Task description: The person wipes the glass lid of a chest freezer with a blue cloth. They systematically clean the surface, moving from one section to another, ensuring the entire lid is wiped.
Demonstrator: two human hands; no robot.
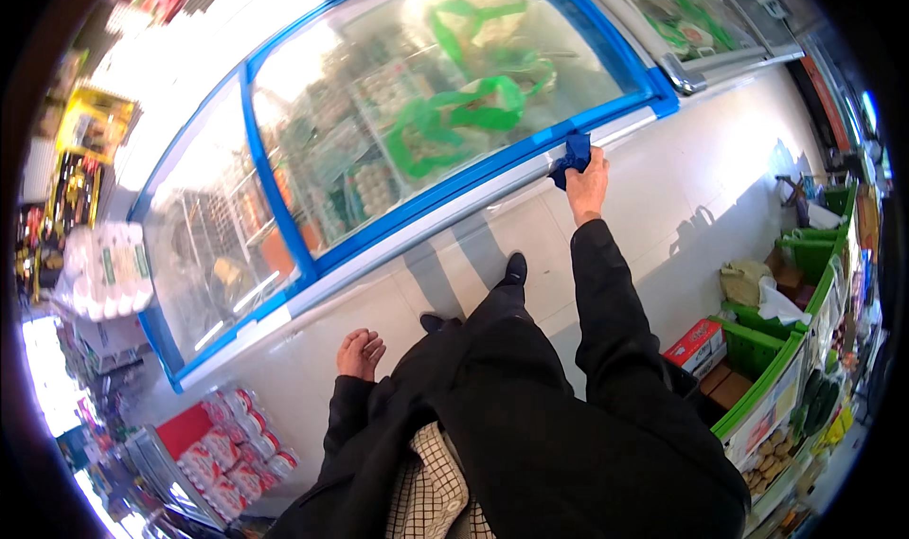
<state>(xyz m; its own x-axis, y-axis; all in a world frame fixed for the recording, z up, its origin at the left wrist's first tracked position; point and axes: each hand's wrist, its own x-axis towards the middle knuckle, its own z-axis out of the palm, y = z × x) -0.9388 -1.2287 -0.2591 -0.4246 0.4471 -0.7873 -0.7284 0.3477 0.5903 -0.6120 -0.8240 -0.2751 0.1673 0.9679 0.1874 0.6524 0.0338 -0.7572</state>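
Observation:
A chest freezer with a blue frame [426, 219] and glass sliding lids stands before me. Through its glass lid [568, 63] green-edged plastic bags [454, 113] and packaged food show. My right hand [589, 187] grips a crumpled dark blue cloth [572, 159] at the white front edge, near the freezer's right end. The cloth touches the blue rail there. My left hand [361, 354] hangs low over the floor in front of the freezer, away from it, with fingers loosely curled and nothing seen in them.
Green crates [753, 347] with cartons stand on the right beside a produce shelf holding potatoes [770, 461]. Shrink-wrapped red and white packs [234, 461] are stacked at lower left. White trays [110, 269] sit at the freezer's left end. Another freezer [738, 60] adjoins at upper right.

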